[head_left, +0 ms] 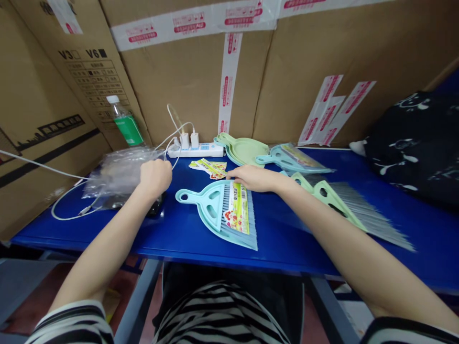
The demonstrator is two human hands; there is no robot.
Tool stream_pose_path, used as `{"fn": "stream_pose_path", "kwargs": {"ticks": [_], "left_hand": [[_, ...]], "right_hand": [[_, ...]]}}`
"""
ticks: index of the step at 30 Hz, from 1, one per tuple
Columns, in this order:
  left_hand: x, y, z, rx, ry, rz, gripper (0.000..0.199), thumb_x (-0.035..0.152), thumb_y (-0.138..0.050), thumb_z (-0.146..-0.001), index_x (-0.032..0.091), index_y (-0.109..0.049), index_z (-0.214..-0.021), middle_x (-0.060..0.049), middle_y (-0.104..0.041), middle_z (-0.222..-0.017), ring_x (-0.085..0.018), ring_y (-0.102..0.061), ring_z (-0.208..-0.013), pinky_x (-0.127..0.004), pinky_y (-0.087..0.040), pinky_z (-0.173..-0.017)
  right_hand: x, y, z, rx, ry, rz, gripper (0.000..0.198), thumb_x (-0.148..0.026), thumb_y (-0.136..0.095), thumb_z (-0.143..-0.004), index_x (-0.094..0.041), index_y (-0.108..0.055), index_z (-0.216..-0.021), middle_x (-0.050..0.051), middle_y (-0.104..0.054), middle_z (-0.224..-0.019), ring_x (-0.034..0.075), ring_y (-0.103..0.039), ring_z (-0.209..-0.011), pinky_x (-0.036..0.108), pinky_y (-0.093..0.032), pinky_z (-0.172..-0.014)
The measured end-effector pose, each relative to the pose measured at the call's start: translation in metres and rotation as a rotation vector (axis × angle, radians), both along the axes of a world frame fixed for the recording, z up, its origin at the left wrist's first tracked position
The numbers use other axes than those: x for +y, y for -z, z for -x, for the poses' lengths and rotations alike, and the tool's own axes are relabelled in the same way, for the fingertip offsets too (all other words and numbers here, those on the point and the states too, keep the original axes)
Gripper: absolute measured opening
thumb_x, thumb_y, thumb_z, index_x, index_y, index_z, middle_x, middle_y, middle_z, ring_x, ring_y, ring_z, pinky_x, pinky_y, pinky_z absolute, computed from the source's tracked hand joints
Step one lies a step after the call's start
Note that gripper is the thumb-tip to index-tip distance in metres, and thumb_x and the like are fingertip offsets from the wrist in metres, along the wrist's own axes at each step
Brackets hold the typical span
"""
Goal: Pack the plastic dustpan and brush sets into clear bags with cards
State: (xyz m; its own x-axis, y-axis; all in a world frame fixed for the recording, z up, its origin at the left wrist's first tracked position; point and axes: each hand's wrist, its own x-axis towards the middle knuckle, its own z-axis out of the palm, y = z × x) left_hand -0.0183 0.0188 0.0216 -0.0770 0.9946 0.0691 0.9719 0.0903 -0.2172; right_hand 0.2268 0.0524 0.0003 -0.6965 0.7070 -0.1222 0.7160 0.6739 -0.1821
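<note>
My left hand [157, 177] is closed at the right edge of a pile of clear plastic bags [120, 172], its fingers curled on the bag film. Between my hands lies a light blue dustpan [204, 203] with a matching small brush [253, 222] on it, handle to the left, grey-blue bristles to the right. A yellow and white label card [238, 208] rests across the bristles. My right hand [253, 178] hovers over or touches the card's upper end, fingers stretched left and thumb slightly apart. Beside its fingertips are loose label cards [211, 167].
Behind stand a white power strip [197, 150] with chargers and cables, green dustpans [247, 150] and a bagged blue set [294, 158]. Under my right forearm lie green brushes [369, 210]. A bottle [125, 122] stands back left; a black patterned bag [416, 148] sits right. Cardboard walls the blue table.
</note>
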Motion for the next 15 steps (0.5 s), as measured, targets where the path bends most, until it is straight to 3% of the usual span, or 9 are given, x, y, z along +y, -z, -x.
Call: {"fn": "stream_pose_path", "kwargs": {"ticks": [4,8,15], "left_hand": [[-0.005,0.001,-0.014,0.104,0.079,0.094,0.042,0.024,-0.032,-0.092,0.009,-0.069,-0.106,-0.022,-0.069,-0.104,-0.035,-0.065,-0.104,-0.041,-0.051,-0.083],[-0.006,0.003,-0.018,0.107,0.222,0.183,0.041,0.023,-0.029,-0.094,0.015,-0.066,-0.109,-0.016,-0.071,-0.102,-0.03,-0.067,-0.101,-0.038,-0.051,-0.083],[-0.004,0.003,-0.011,-0.002,0.244,0.179,0.042,0.01,-0.033,-0.088,0.011,-0.047,-0.128,-0.014,-0.071,-0.095,-0.027,-0.068,-0.092,-0.034,-0.049,-0.077]], "right_hand": [[-0.001,-0.002,-0.001,-0.027,0.011,-0.006,0.035,-0.01,-0.041,-0.087,-0.019,-0.058,-0.116,0.013,-0.064,-0.117,0.026,-0.06,-0.106,0.033,-0.044,-0.08],[-0.002,-0.006,-0.001,-0.068,0.035,-0.012,0.026,-0.004,-0.04,-0.083,-0.018,-0.057,-0.098,0.013,-0.066,-0.103,0.023,-0.061,-0.09,0.029,-0.042,-0.071],[0.002,-0.004,-0.005,-0.033,0.049,0.045,0.026,0.003,-0.041,-0.074,-0.021,-0.044,-0.083,0.006,-0.062,-0.085,0.017,-0.057,-0.072,0.025,-0.038,-0.06]]}}
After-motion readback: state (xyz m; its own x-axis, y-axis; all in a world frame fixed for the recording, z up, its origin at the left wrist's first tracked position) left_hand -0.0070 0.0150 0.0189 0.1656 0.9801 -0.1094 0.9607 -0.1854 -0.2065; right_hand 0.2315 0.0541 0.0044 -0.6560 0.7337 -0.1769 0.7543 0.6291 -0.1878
